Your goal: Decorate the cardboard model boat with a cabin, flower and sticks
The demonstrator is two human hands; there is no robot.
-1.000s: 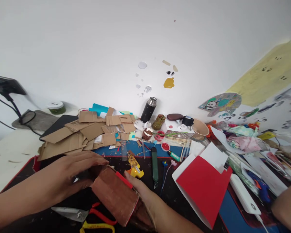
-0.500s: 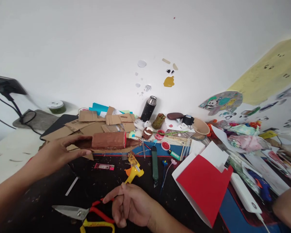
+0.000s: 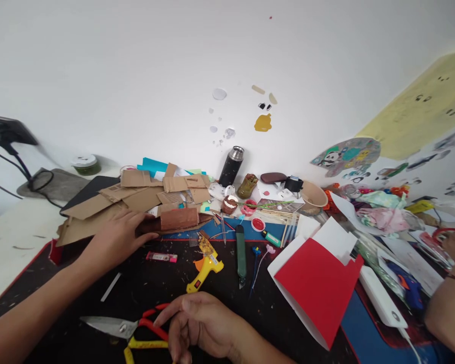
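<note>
My left hand [image 3: 123, 232] has its thumb and fingers around the left end of a brown boat-shaped cardboard model [image 3: 179, 219], which lies along the back of the dark mat with its pointed end to the right. Near the front edge, my right hand [image 3: 202, 323] is over the handle ends of the scissors [image 3: 127, 328]. Its fingers are loosely curled and apart, and they partly cover the red and yellow handles. The blades point left. A yellow glue gun [image 3: 207, 265] lies just beyond that hand, and a green utility knife [image 3: 241, 255] is to its right.
Cardboard scraps [image 3: 136, 194] are heaped at the back left. A black flask [image 3: 231, 167] stands against the wall. Red card [image 3: 318, 288] and a white power strip [image 3: 382, 298] lie to the right. Another person's arm [image 3: 451, 298] reaches in at the far right.
My left hand has moved right and away from me with the brown model, which now sits lower against the mat. My right hand has shifted slightly left over the scissors' handles. The other person's hand has appeared.
</note>
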